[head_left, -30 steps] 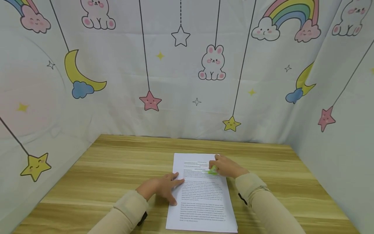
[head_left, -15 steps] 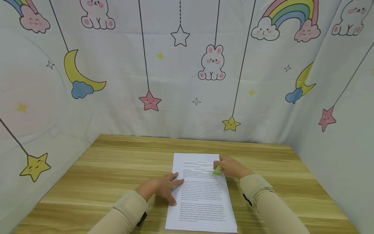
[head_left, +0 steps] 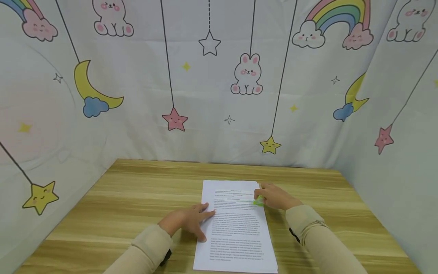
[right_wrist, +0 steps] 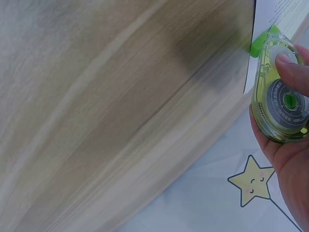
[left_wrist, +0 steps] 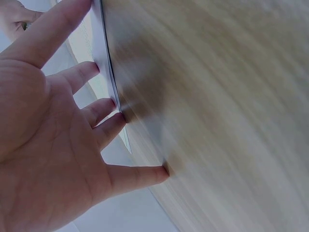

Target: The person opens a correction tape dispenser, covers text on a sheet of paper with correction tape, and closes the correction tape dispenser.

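A stack of printed paper (head_left: 236, 236) lies on the wooden table. My left hand (head_left: 189, 220) spreads its fingers over the stack's left edge; in the left wrist view the fingertips of the left hand (left_wrist: 63, 130) press along that edge, with one finger down on the wood. Near the upper right of the page, my right hand (head_left: 275, 196) grips a green, see-through correction tape dispenser (right_wrist: 280, 92). Its bright green tip end (right_wrist: 260, 43) is right at the paper's right edge. In the right wrist view the thumb of the right hand (right_wrist: 294, 169) lies on the dispenser's side.
The wooden table (head_left: 147, 190) reaches back to a white curtain (head_left: 143, 137) printed with stars, rabbits, moons and rainbows. The curtain also encloses the left and right sides. Dark bands show at both wrists, below the cream sleeves (head_left: 150, 243).
My right hand has slid rightward across the page with the correction tape, from within the text to the right edge. The left hand stays in place on the paper.
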### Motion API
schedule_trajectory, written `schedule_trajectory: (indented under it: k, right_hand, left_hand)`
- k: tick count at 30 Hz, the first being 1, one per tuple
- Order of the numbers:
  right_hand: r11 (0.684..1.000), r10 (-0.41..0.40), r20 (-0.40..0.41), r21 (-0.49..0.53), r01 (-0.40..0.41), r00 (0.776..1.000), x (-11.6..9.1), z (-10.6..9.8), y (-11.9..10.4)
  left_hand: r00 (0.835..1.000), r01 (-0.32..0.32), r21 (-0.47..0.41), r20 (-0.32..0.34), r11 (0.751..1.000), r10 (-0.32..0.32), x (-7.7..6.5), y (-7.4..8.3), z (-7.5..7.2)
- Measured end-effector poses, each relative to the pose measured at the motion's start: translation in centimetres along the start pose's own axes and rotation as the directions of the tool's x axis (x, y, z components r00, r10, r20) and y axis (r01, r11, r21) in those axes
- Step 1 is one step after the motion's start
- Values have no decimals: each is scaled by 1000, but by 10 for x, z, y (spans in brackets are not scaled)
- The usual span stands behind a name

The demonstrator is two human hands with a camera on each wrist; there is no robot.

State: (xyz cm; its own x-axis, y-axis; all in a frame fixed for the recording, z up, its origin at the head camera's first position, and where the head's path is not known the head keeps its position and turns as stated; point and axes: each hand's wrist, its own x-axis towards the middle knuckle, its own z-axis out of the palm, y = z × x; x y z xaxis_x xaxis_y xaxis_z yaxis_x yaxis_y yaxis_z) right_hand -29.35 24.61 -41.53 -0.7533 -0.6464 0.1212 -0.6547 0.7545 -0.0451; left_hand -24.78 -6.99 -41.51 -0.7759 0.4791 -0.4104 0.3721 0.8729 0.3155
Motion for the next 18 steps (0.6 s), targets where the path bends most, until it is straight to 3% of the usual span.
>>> schedule_trajectory:
  k: [11,18]
  right_hand:
    - [999,30,-36,13,-29,999,-4,0,1]
    - [969,208,-2,136,-206,978,-8,-4,6]
  left_hand:
    - [1000,-8,1,-2,1000,8,-4,2,-2]
    - [1000,-9,3,-1,1000,9,-4,3,-1]
